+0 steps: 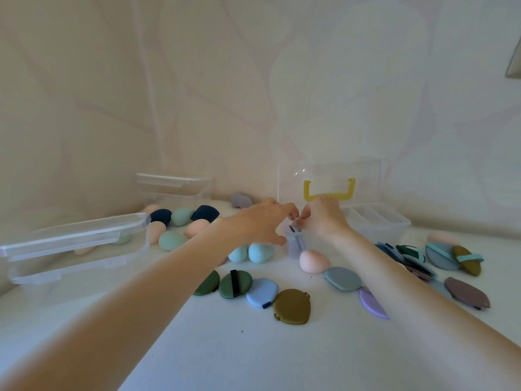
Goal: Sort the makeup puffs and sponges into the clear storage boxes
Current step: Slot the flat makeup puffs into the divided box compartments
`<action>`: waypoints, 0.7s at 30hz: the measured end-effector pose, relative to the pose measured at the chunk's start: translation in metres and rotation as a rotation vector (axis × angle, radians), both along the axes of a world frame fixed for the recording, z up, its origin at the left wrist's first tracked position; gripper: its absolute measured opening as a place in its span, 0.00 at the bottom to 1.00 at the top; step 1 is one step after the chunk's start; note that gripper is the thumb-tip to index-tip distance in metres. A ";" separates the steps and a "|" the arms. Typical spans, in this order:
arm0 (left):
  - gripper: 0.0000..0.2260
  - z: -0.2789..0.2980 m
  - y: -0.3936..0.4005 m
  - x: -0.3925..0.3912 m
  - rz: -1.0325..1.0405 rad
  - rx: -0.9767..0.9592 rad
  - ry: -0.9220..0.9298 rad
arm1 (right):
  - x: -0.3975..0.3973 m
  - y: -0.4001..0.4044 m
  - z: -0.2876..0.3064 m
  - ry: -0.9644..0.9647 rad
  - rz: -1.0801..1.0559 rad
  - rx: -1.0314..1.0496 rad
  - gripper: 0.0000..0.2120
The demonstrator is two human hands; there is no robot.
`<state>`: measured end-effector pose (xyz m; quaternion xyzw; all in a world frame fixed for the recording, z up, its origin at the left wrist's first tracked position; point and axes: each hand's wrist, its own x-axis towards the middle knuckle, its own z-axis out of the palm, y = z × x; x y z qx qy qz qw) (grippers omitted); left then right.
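My clear storage boxes [76,244] are glossy see-through plastic, the egg-shaped sponges [314,261] look matt and soft, the flat puffs [291,306] smooth-skinned, the table [225,348] plain matt white.

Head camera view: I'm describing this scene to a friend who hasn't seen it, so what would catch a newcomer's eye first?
First, the two hands meeting mid-table: the right hand pinches a puff over a small clear box, with the left hand beside it. Next, the yellow handle on the open case behind them. Then the flat puffs scattered in front.
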<state>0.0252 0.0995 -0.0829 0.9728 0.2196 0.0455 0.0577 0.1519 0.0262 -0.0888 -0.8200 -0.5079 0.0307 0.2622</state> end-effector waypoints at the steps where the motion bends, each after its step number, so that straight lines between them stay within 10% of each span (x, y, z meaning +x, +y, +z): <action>1: 0.22 -0.002 0.001 0.001 0.017 -0.006 0.012 | 0.000 -0.003 0.002 -0.004 0.030 -0.005 0.14; 7: 0.18 0.004 -0.005 0.003 -0.018 0.043 0.030 | 0.008 -0.047 0.031 -0.040 0.129 0.057 0.09; 12: 0.16 0.005 -0.010 0.004 -0.023 0.095 0.071 | 0.014 -0.085 0.023 -0.037 0.198 -0.438 0.01; 21: 0.20 0.013 -0.009 0.009 0.002 0.042 0.106 | 0.018 -0.094 -0.005 -0.035 0.218 -0.431 0.16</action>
